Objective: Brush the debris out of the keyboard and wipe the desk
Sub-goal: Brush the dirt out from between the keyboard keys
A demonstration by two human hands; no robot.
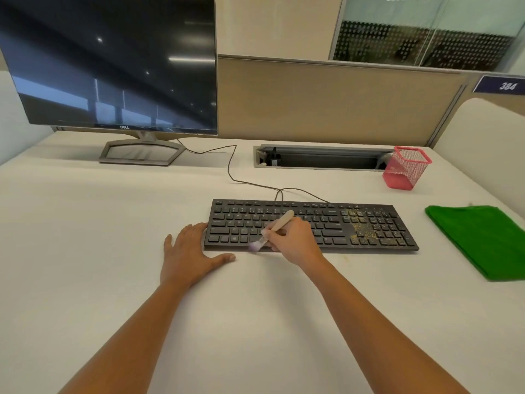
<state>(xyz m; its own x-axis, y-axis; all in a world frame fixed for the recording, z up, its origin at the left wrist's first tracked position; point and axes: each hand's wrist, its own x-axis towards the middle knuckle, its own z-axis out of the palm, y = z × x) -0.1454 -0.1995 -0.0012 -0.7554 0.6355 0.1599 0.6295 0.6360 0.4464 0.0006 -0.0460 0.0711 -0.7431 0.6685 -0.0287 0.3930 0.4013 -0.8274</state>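
two hands at the keyboard (312,227), right of centre on the desk (113,223). left hand (190,251) flat on the desk, fingers straight and slightly apart, fingertips against the keyboard's left end. right hand (294,241) clamped round the brush (279,221) handle, bristles down at the keyboard's near edge. debris (360,226) scattered over the right-hand keys. green cloth (480,240) folded by the desk's right edge, apart from the keyboard. pink cup (406,169) near the far right corner, monitor (113,64) at far left.

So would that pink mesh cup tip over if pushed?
The pink mesh cup looks empty and see-through, so probably light; it would likely slide on the smooth desk. A push near its rim might tip it. Its flat sides suggest it wouldn't roll far.
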